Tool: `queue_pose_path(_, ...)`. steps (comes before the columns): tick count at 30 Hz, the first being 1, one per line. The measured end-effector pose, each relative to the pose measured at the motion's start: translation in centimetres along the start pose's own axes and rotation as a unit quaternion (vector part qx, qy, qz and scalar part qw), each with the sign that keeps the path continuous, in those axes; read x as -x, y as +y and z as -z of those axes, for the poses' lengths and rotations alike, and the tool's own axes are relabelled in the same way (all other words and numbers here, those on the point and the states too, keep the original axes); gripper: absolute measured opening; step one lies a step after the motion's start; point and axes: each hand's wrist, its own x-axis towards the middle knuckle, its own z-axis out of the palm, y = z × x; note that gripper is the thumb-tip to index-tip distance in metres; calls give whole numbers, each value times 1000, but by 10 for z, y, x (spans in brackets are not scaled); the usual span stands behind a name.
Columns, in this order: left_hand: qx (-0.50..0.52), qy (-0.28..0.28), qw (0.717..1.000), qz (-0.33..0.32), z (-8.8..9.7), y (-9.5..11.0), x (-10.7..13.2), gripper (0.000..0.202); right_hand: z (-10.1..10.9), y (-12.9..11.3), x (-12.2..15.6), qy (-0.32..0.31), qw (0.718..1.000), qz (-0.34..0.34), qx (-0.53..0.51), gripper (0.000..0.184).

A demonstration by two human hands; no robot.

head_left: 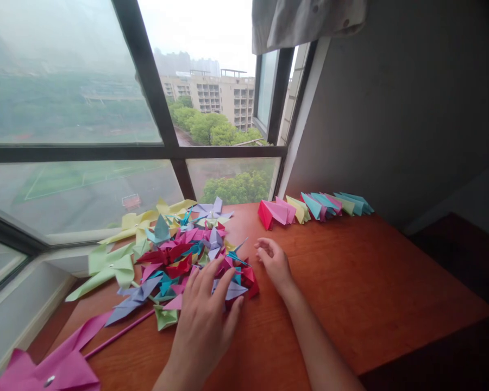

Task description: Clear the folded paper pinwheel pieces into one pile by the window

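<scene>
A heap of folded paper shapes (183,255) in pink, red, teal, lilac and yellow covers the left part of a reddish wooden table (350,282). My left hand (206,309) lies flat on the near edge of the heap, fingers spread over lilac and red pieces. My right hand (274,259) rests on the table just right of the heap, its fingers curled loosely with nothing visible in them. A row of folded paper pieces (313,207) stands at the back of the table by the wall.
A large pink paper pinwheel (57,366) on a pink stick (118,335) lies at the near left. Green and yellow pinwheels (114,260) lie by the window sill. Windows run along the left and back; a grey wall stands to the right.
</scene>
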Motion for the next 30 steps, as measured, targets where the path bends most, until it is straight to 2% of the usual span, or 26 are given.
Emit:
queue_pose_path(3,36,-5,999,-22,0,15,-5,40,0,0,0,-1,1000,2,-3,31)
queue_pose_path(6,84,-36,994,-58,-4,32,-11,41,1,2,-1,2,1000,1,-1,31)
queue_pose_path(11,154,-142,968,-140,-17,63,-19,46,5,7,-6,15,1000,10,23,29)
queue_pose_path(15,157,-226,949,-155,-34,82,-30,21,21,6,-14,46,999,18,22,30)
queue_pose_path(19,193,-252,942,-112,-60,83,-34,11,47,7,-25,154,988,10,0,29)
queue_pose_path(21,229,-270,929,-105,-71,80,-32,10,58,9,-32,195,981,7,-4,29)
queue_pose_path(25,290,-276,909,-114,-83,74,-25,7,67,16,-42,221,975,18,13,31)
queue_pose_path(30,302,-260,909,-119,-85,72,-21,9,57,19,-45,226,969,49,82,28)
